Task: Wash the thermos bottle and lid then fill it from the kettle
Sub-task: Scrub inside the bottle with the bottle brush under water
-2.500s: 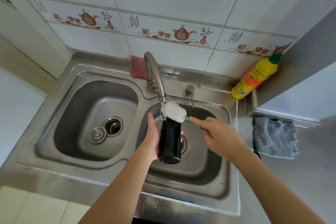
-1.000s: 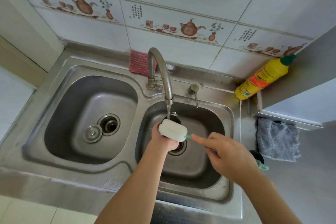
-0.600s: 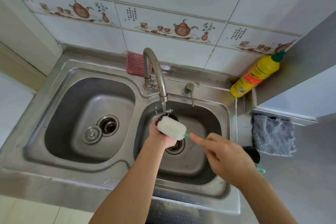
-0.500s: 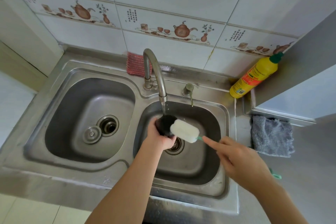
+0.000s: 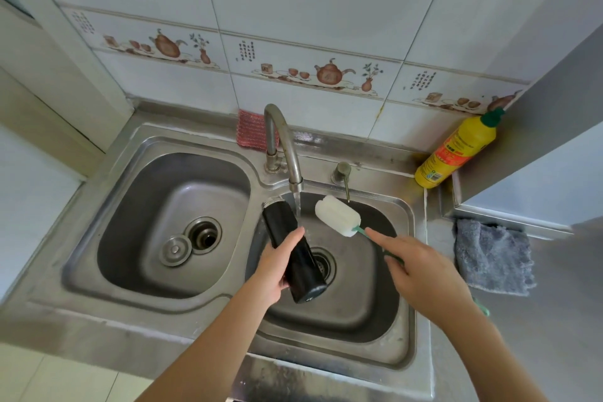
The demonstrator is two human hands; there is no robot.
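My left hand grips the black thermos bottle around its lower body. The bottle is tilted, its open mouth pointing up and left, just left of the water stream falling from the tap over the right sink basin. My right hand holds the green handle of a bottle brush, index finger stretched along it. The brush's white sponge head is outside the bottle, to the right of the stream. No lid or kettle is in view.
The left sink basin holds a loose drain plug. A yellow detergent bottle leans in the right corner. A grey cloth lies on the right counter. A pink scrubber stands behind the tap.
The sponge head has come away from the bottle mouth and moved right. My left hand has tilted the bottle so its mouth leans left of the running water.
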